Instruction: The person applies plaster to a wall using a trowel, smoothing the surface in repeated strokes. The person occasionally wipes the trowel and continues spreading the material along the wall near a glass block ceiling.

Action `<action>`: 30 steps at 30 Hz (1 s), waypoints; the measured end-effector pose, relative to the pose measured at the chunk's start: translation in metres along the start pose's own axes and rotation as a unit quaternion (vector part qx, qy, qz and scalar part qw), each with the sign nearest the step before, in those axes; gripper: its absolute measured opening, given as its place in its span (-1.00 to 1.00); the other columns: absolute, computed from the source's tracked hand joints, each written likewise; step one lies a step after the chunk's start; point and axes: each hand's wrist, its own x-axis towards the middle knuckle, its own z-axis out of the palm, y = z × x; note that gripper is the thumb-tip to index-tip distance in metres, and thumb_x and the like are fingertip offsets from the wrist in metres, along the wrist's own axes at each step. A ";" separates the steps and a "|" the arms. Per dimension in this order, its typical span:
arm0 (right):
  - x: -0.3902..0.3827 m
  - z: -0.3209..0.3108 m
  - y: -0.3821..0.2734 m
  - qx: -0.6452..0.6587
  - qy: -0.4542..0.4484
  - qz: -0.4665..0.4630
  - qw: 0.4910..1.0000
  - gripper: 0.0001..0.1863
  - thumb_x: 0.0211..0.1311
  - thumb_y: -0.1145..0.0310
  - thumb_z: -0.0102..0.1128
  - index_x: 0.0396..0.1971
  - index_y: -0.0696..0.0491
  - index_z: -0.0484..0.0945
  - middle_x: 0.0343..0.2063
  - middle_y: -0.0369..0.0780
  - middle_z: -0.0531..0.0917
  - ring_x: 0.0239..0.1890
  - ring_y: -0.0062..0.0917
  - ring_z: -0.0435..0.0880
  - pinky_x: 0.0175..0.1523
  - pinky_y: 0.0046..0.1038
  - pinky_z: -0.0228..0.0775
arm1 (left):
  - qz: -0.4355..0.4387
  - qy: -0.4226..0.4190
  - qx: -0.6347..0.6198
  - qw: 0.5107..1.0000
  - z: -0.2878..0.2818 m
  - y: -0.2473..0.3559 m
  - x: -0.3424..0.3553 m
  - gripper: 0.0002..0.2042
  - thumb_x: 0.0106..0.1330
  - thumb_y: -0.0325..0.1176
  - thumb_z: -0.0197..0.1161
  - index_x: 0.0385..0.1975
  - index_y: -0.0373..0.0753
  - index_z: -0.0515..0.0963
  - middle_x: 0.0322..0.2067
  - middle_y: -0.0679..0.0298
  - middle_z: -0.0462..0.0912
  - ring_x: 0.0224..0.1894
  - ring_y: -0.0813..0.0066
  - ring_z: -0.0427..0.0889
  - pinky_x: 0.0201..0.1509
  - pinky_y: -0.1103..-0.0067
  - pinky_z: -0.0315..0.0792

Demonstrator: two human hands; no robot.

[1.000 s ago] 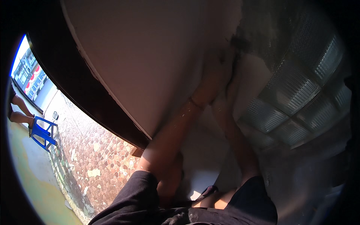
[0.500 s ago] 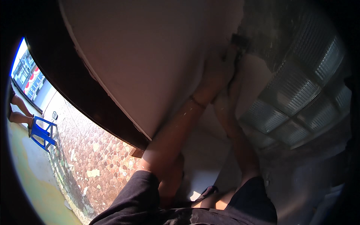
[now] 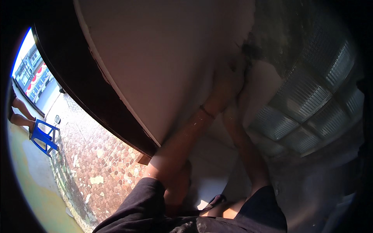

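Observation:
My left hand (image 3: pixel 227 83), with a thin band at its wrist, is raised against a pale wall panel (image 3: pixel 155 58). Its fingers are closed round a dark brush-like tool (image 3: pixel 251 51), whose head lies where the pale surface meets a darker, blotchy patch (image 3: pixel 272 31). Shade and blur keep me from telling the tool's exact kind. My right hand (image 3: pixel 232 110) is just below and behind the left, close to its wrist. The right fingers are mostly hidden, so what they touch does not show.
Ribbed glass blocks (image 3: pixel 305 95) fill the wall at right. A dark curved edge (image 3: pixel 89 85) borders the panel on the left. Beyond it lies a stone-patterned floor (image 3: pixel 105 151), with a blue plastic stool (image 3: pixel 44 138) and another person's legs (image 3: pixel 21 114) at far left.
The dark tool's head has come down slightly along the wall, with my left hand following a little. My view has shifted slightly, moving the panel's edge to the right.

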 end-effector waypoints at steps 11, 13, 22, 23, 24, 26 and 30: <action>-0.003 -0.019 0.025 -0.096 -0.021 -0.066 0.993 -0.47 0.37 0.39 -0.03 0.27 0.26 0.15 -0.02 -0.03 0.53 0.04 -0.27 0.53 0.15 -0.35 0.33 | 0.173 0.064 0.136 0.973 0.006 -0.002 -0.011 -0.66 0.40 -0.19 0.08 -0.16 -0.41 0.55 -0.25 -0.09 0.62 -0.25 0.00 0.64 -0.13 0.29 0.47; -0.003 -0.027 0.029 -0.216 -0.001 -0.053 0.975 -0.50 0.41 0.37 -0.04 0.25 0.25 0.16 -0.17 -0.08 0.56 -0.13 -0.35 0.57 -0.01 -0.39 0.39 | 0.283 0.058 0.278 0.916 -0.003 0.005 -0.026 -0.69 0.36 -0.28 0.13 -0.06 -0.38 0.50 -0.11 -0.11 0.57 -0.16 -0.03 0.62 -0.09 0.28 0.48; 0.013 -0.060 0.000 0.087 0.082 -0.032 0.992 -0.57 0.48 0.31 -0.13 0.19 0.21 0.07 -0.40 -0.21 0.43 -0.46 -0.68 0.36 -0.50 -0.64 0.20 | 0.086 -0.373 0.177 0.907 -0.159 -0.042 -0.188 -0.76 0.23 -0.30 0.34 -0.17 -0.27 0.65 -0.17 0.06 0.66 -0.10 0.17 0.65 -0.01 0.39 0.52; 0.012 -0.059 -0.005 0.085 0.073 -0.040 0.993 -0.56 0.48 0.31 -0.13 0.20 0.21 0.05 -0.40 -0.21 0.43 -0.47 -0.69 0.35 -0.53 -0.66 0.19 | 0.017 -0.294 0.236 0.926 -0.174 -0.048 -0.211 -0.80 0.22 -0.29 0.36 -0.27 -0.26 0.69 -0.24 0.10 0.70 -0.20 0.23 0.69 -0.10 0.43 0.56; 0.011 -0.058 -0.009 0.099 0.084 -0.023 0.991 -0.63 0.47 0.29 -0.13 0.09 0.20 0.10 -0.43 -0.22 0.43 -0.58 -0.69 0.34 -0.59 -0.66 0.19 | 0.017 -0.257 0.265 0.929 -0.183 -0.053 -0.235 -0.83 0.24 -0.29 0.35 -0.30 -0.25 0.70 -0.33 0.12 0.71 -0.30 0.27 0.70 -0.21 0.46 0.56; 0.008 -0.055 -0.016 0.134 0.098 0.005 0.986 -0.73 0.45 0.27 -0.11 -0.13 0.19 0.19 -0.49 -0.24 0.43 -0.80 -0.69 0.32 -0.70 -0.67 0.19 | -0.069 -0.219 0.314 0.921 -0.200 -0.059 -0.275 -0.85 0.27 -0.32 0.32 -0.37 -0.27 0.71 -0.43 0.14 0.72 -0.41 0.30 0.72 -0.32 0.52 0.57; 0.005 -0.055 -0.018 0.122 0.090 0.010 0.988 -0.68 0.46 0.25 -0.12 -0.04 0.19 0.14 -0.46 -0.21 0.44 -0.78 -0.67 0.37 -0.69 -0.67 0.23 | -0.264 -0.106 0.349 0.893 -0.219 -0.067 -0.313 -0.80 0.28 -0.30 0.32 -0.44 -0.31 0.70 -0.51 0.08 0.70 -0.50 0.35 0.72 -0.42 0.53 0.54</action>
